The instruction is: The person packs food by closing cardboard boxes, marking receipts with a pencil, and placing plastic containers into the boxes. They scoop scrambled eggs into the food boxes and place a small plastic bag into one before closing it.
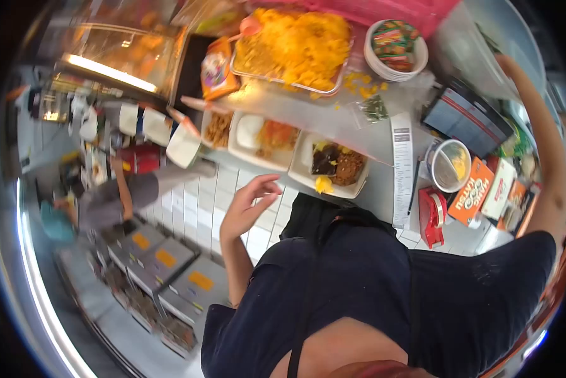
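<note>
My left hand (252, 203) hovers just off the counter's near edge, its fingers loosely bent and apart, with nothing in it. Nearest to it are a paper box with white rice and orange-topped food (264, 137) and another with rice, dark pieces and a brown fried piece (331, 164). A yellow bit (324, 184) lies at that second box's near rim. Far to the right, my right hand (507, 68) reaches to a translucent plastic tub or bag (478, 47); its fingers are mostly hidden.
Behind the boxes stands a tray of yellow crumbly food (298, 47), beside white bowls with sachets (396, 50). A dark screen (467, 118), a paper receipt (402, 170), a plastic cup (448, 165) and a red tape dispenser (431, 217) crowd the right. Another person (116, 195) is at left.
</note>
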`<state>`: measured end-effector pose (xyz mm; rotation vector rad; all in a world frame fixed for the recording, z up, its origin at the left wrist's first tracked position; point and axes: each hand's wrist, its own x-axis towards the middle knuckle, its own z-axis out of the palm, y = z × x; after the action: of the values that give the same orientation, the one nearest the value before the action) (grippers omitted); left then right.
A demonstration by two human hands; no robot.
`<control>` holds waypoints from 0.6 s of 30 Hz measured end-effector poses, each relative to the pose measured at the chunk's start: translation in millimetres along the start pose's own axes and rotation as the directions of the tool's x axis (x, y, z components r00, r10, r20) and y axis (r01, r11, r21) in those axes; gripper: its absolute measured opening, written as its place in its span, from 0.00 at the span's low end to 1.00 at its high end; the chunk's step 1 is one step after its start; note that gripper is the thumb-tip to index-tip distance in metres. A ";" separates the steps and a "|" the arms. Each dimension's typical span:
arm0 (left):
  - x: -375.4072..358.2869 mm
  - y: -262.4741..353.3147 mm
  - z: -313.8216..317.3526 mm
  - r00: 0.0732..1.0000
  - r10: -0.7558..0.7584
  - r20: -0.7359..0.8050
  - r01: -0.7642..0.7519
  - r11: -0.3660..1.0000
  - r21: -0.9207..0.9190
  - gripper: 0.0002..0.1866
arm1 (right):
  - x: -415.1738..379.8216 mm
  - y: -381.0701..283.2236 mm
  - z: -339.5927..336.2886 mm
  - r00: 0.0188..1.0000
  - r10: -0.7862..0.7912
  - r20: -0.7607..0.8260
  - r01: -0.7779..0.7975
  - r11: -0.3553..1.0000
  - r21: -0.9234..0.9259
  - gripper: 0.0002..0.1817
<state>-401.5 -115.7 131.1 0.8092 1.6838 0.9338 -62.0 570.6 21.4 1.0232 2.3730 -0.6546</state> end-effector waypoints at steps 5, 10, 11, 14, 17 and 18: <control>5.0 -76.4 45.4 0.960 -0.186 -0.208 0.182 0.983 -0.037 0.13 | -19.3 -58.8 7.5 0.965 -0.238 -0.115 0.235 0.971 -0.038 0.23; 20.8 -93.4 81.2 0.939 -0.188 -0.287 0.257 0.941 0.223 0.12 | -40.9 -93.6 -55.5 0.982 -0.137 -0.129 0.064 0.887 -0.457 0.17; 24.3 -85.7 85.7 0.930 -0.203 -0.306 0.286 0.923 0.258 0.12 | -55.4 -78.0 -69.5 0.949 -0.181 -0.258 0.078 0.928 -0.364 0.21; 32.2 -96.9 86.0 0.953 -0.223 -0.207 0.277 0.917 0.287 0.13 | -158.9 -125.2 -60.7 0.780 -0.118 -0.615 0.106 0.993 -0.057 0.23; 45.7 -128.1 82.2 0.979 -0.196 -0.053 0.202 0.966 0.160 0.15 | -285.4 -226.6 7.1 0.800 -0.006 -0.600 0.235 0.923 0.305 0.22; 48.6 -120.4 80.0 0.943 -0.333 -0.021 0.332 0.942 -0.042 0.16 | -313.5 -241.8 41.7 0.921 -0.021 -0.389 0.258 0.782 0.568 0.19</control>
<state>-347.3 -115.3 -11.5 0.4658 1.7534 0.7409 -44.2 231.9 230.0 1.3232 2.6337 -1.4843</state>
